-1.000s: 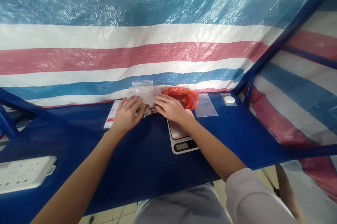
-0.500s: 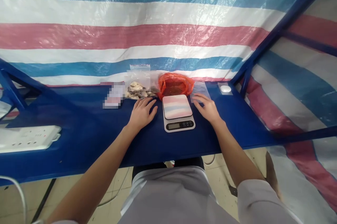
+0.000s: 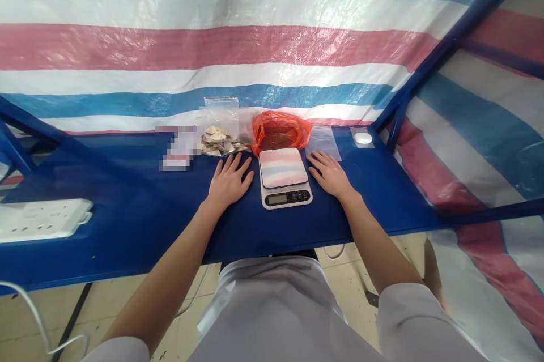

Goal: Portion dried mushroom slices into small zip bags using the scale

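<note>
My left hand (image 3: 230, 182) lies flat on the blue table with its fingers spread, just in front of a clear zip bag (image 3: 220, 138) of pale, flat dried slices. On the other side, my right hand (image 3: 330, 175) rests palm down, fingers apart, by the front edge of a flat clear plastic bag (image 3: 325, 142). Between both hands stands a white digital kitchen scale (image 3: 284, 170), its top plate bare and its display too dim to read. Right behind the scale sits an open red plastic bag (image 3: 281, 131) with something brownish inside. Neither hand holds anything.
A white oval object (image 3: 363, 138) on a small clear bag lies at the far right. Left of the slices is a blurred-out packet (image 3: 178, 148). A white power strip (image 3: 46, 219) occupies the table's left end. Striped sheeting (image 3: 212, 47) and blue frame bars (image 3: 425, 76) enclose the table (image 3: 140, 203).
My fingers have spread and flattened onto the table, the right hand's more clearly than before. The view has tilted slightly, so everything sits a little higher and further left.
</note>
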Available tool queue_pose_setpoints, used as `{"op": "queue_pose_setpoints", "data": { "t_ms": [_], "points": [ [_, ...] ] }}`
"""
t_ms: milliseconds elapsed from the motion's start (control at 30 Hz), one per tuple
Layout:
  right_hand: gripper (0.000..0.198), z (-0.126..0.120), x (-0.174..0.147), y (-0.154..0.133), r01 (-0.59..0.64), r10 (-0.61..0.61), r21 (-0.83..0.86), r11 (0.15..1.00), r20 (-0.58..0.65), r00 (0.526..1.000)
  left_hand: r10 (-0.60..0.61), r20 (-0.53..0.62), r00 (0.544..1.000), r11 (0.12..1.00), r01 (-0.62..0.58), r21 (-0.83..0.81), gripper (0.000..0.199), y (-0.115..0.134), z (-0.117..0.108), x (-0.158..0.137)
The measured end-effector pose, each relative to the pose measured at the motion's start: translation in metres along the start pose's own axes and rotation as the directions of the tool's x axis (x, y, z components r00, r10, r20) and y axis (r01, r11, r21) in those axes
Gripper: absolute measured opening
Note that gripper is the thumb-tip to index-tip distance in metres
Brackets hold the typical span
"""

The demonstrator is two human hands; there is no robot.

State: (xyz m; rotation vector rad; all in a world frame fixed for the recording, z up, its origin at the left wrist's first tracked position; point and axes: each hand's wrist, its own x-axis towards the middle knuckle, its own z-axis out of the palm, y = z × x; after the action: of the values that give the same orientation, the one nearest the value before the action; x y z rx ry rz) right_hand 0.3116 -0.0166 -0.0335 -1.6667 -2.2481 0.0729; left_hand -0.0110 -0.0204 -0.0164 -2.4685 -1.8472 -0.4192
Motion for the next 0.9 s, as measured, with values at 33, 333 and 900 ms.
{"op": "queue_pose_setpoints", "data": {
  "t_ms": [33,333,900],
  "points": [
    [0.046,-0.0007,0.0003,-0.0009,-0.005,0.005,-0.003,1.0,0.012,1.0,-0.004,0.003,1.0,1.0,0.004,0.002,0.053,0.0003,-0.0002,-0.0002],
    [0.049,-0.0047,0.0021,-0.002,-0.005,0.006,-0.021,1.0,0.049,0.999,0.007,0.007,1.0,1.0,-0.007,0.015,0.054,0.0012,0.0004,-0.0005],
    [0.049,-0.0049,0.0012,-0.0036,-0.006,0.007,-0.024,1.0,0.064,0.998,-0.007,0.01,1.0,1.0,0.008,-0.008,0.053,0.0018,0.0001,-0.0003]
  ]
}}
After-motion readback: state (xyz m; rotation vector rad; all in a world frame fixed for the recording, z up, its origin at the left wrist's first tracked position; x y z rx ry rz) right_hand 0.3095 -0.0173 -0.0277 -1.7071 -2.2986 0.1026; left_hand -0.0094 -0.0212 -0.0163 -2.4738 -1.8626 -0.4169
